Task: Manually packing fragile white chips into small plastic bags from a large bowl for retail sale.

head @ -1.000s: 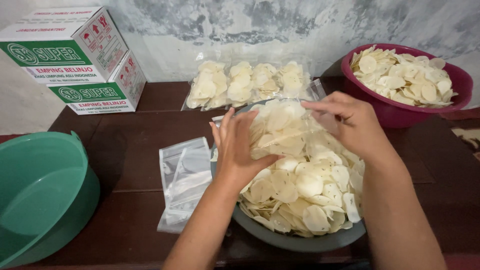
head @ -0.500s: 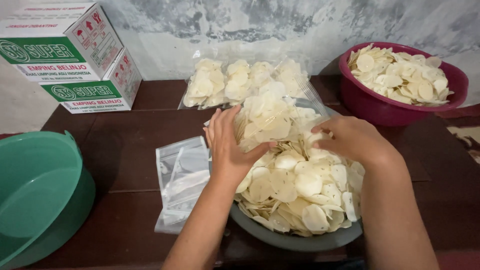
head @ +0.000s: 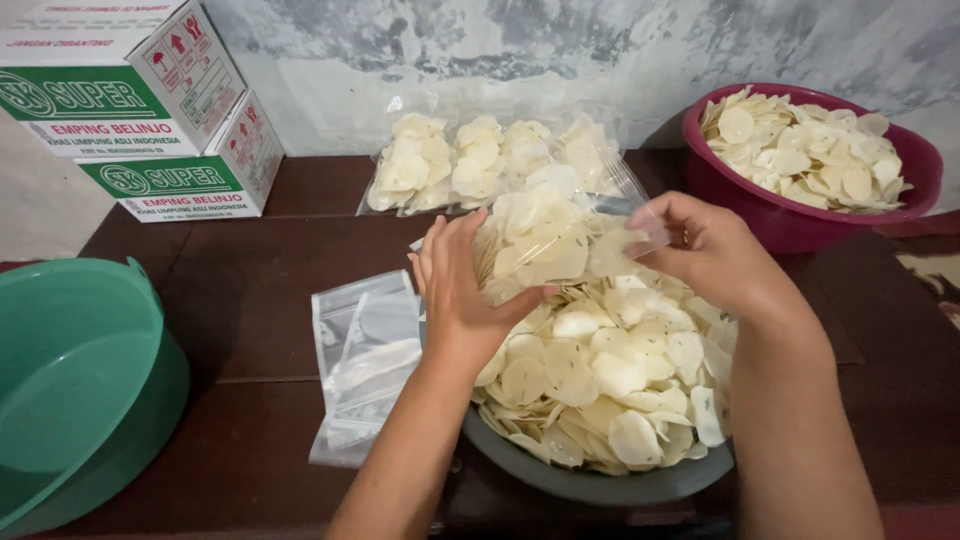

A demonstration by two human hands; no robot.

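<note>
A clear plastic bag [head: 560, 235] partly filled with pale round chips is held above a grey bowl [head: 590, 485] heaped with the same chips [head: 610, 370]. My left hand [head: 465, 295] grips the bag's left side, fingers against it. My right hand [head: 715, 255] pinches the bag's right edge near its top. Both hands hover over the bowl at the table's front centre.
Filled chip bags [head: 485, 160] lie at the back of the dark wooden table [head: 270, 300]. A stack of flat clear bags [head: 365, 355] rests left of the bowl. A maroon bowl of chips [head: 810, 165] stands at the right, a green basin [head: 80, 380] at the left, two cartons [head: 140, 110] behind.
Both hands have come up out of the chip pile and drawn nearer. They now hold the partly filled bag raised above the bowl.
</note>
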